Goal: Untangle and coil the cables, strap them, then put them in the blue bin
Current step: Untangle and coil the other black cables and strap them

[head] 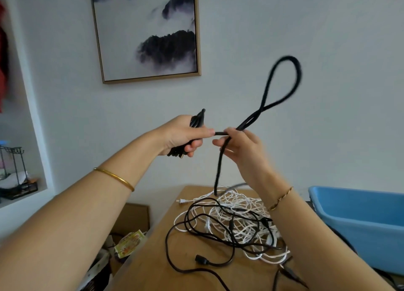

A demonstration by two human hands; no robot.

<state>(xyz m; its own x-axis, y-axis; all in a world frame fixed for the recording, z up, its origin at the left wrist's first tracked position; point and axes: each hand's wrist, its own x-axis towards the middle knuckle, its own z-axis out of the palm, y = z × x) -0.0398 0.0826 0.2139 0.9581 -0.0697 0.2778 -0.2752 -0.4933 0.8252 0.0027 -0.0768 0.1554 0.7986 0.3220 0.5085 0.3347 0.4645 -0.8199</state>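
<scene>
Cable (282, 87), black, looped | left hand (182, 135) grips bundle | right hand (240, 147) pinches.

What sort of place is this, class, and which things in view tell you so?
Probably a room in a home: a framed picture hangs on the wall, a wooden table holds tangled cables, and a blue bin sits beside it.

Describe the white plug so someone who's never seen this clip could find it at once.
Start at the wooden table. At its far edge, left of the cable tangle, lies the white plug, prongs pointing left. Unlike the black connector nearer the camera, it is white and lies clear of the pile.
</scene>
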